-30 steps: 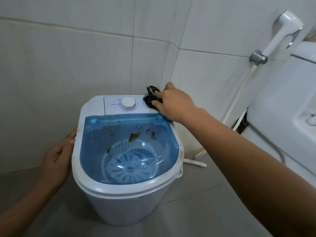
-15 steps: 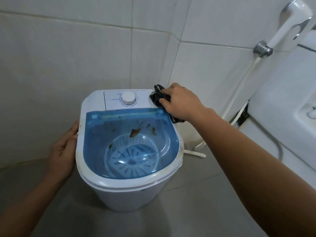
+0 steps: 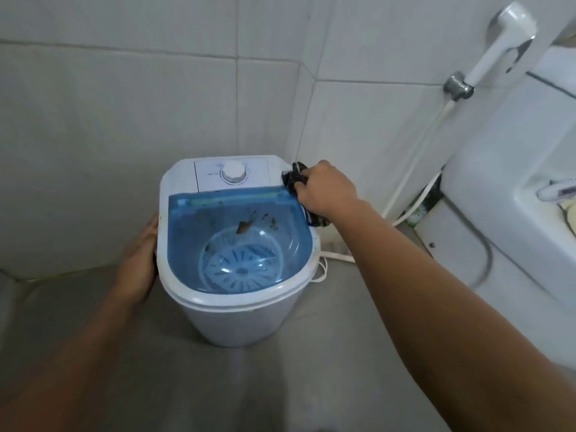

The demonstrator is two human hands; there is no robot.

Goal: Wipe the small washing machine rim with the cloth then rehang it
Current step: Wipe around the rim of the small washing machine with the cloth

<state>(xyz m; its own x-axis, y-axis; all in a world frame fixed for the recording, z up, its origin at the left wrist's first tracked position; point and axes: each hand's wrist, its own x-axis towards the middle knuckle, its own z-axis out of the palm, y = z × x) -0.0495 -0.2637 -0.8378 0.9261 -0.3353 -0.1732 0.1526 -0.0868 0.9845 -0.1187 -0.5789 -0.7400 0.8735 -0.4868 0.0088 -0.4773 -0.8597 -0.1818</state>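
Washer [image 3: 240, 307], small and white, stands on the grey floor [image 3: 311, 385] in the tiled corner, its blue tub open and its dial [image 3: 233, 173] on the far panel. The rim [image 3: 230, 299] runs white around the tub; brown specks show on the blue far wall inside. The cloth [image 3: 293, 179], dark and bunched, lies on the far right corner of the rim, with a tail showing under the wrist. The right hand [image 3: 327, 191] presses it there, fingers curled round the bunch and gripping it, probably so the fabric bears on the edge while wiping. The left hand [image 3: 140, 260] rests flat on the left side of the body just below the rim, fingers fairly straight, apparently steadying the light machine against the push. A sprayer [image 3: 501, 42] hangs on the right wall.
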